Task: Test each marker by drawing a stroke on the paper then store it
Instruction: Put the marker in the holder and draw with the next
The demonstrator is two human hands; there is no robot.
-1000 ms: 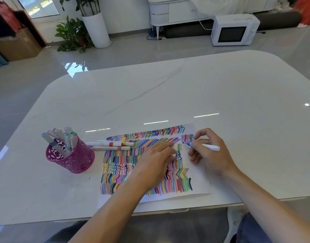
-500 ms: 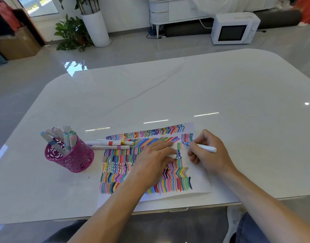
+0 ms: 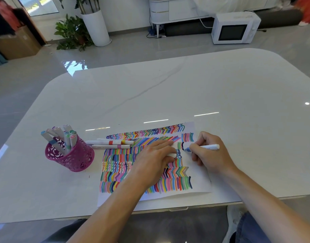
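Right hand [image 3: 210, 156] pinching a white marker [image 3: 208, 147], blue tip touching the paper [image 3: 199, 172] near its far right corner; left hand [image 3: 154, 160] resting mid-paper, fingers extended; pink holder [image 3: 70, 158] of markers left of the paper

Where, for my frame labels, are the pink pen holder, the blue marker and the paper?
pink pen holder [image 3: 71, 160], head view, front lattice wall
blue marker [image 3: 209, 147], head view, white barrel
paper [image 3: 200, 174], head view, bare right margin

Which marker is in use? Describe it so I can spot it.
On the table, find the striped paper. At its right the right hand pinches a white marker, blue tip on the sheet. It alone is held; other loose markers lie flat.
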